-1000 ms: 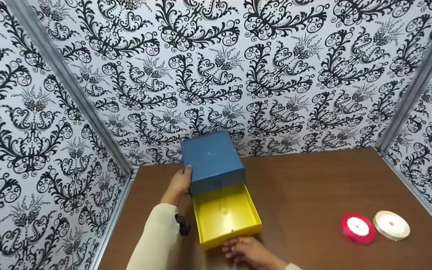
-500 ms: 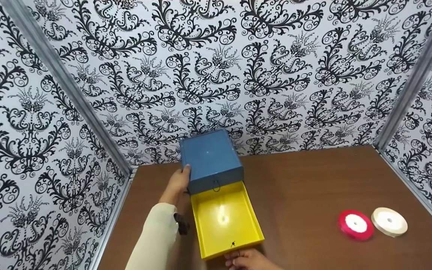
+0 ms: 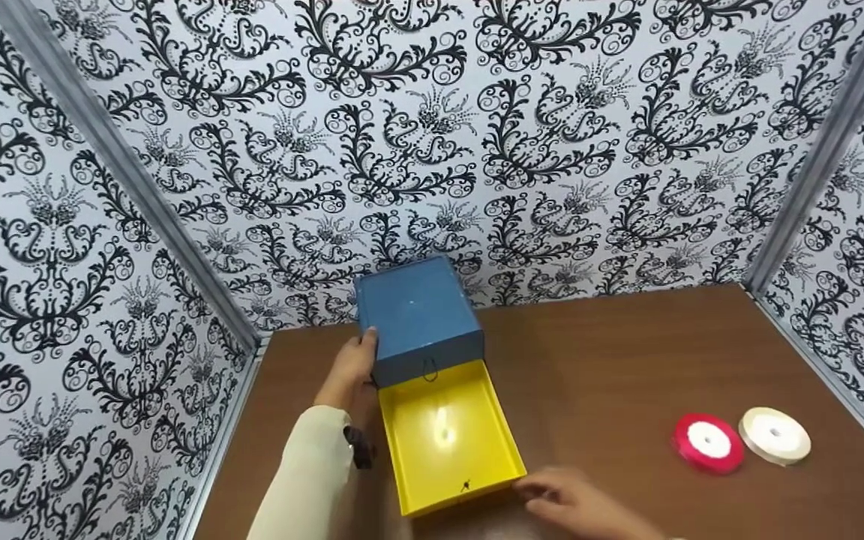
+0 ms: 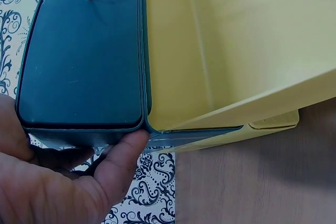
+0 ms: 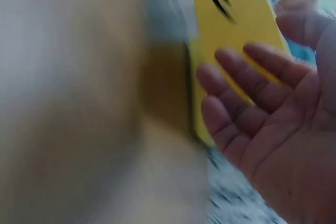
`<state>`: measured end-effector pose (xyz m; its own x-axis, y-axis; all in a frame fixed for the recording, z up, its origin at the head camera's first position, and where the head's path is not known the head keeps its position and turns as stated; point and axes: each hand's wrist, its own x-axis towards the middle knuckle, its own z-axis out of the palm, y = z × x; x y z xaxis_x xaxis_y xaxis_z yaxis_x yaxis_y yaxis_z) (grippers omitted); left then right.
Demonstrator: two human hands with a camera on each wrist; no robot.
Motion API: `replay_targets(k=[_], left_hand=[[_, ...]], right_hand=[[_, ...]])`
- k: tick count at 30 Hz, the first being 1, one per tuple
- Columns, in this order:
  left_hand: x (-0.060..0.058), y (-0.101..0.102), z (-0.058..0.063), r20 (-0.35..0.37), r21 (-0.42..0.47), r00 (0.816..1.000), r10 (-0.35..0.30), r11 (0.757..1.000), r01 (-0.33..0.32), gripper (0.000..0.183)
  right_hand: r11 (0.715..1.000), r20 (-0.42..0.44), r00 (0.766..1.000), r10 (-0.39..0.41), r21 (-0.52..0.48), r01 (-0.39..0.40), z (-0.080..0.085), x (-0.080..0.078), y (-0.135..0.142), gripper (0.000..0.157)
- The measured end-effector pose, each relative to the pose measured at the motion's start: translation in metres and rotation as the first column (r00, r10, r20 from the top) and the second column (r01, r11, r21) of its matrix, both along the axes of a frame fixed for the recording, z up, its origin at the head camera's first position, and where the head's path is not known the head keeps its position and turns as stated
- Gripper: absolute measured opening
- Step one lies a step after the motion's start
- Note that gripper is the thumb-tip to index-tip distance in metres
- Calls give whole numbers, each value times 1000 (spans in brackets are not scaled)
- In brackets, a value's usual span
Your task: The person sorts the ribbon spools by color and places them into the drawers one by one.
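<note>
A blue drawer box [image 3: 417, 311] stands against the back wall, a dark loop on its upper front. Below that front, a yellow drawer [image 3: 447, 435] is pulled out; nothing lies inside except a small black knot at its front wall. My left hand [image 3: 353, 367] grips the box's left side, thumb at the top edge. In the left wrist view its fingers [image 4: 123, 156] press along the box's side. My right hand [image 3: 574, 499], blurred, is by the drawer's front right corner, holding nothing. The right wrist view shows its fingers [image 5: 247, 77] loosely bent; whether they touch the drawer is unclear.
A red ribbon spool [image 3: 708, 442] and a cream ribbon spool [image 3: 775, 435] lie side by side on the right of the brown table [image 3: 612, 360]. Patterned walls [image 3: 417, 135] enclose the back and both sides.
The yellow drawer has come further out toward me. My right hand has let go of its front and shifted right. My left hand stays on the box.
</note>
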<state>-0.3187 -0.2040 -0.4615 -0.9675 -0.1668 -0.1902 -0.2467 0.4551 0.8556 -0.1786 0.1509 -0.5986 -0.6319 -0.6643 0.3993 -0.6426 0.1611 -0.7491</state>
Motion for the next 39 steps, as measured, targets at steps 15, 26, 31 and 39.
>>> replay_targets(k=[15, 26, 31, 39], left_hand=[[-1, 0, 2, -6, -20, 1000, -5, 1000, 4, 67], [-1, 1, -1, -10, 19, 1000, 16, 1000, -16, 64], [0, 0, 2, 5, 68, 1000, 9, 998, -10, 64], [0, 0, 0, 15, 83, 1000, 7, 997, -8, 66]], right_hand=[[579, -619, 684, -387, 415, 702, 12, -50, 178, 54], [476, -429, 802, -415, 649, 593, -10, -58, 214, 70], [502, -439, 818, -372, 646, 575, 0, -64, 208, 67], [669, -630, 743, -226, 454, 588, 49, -73, 141, 68]])
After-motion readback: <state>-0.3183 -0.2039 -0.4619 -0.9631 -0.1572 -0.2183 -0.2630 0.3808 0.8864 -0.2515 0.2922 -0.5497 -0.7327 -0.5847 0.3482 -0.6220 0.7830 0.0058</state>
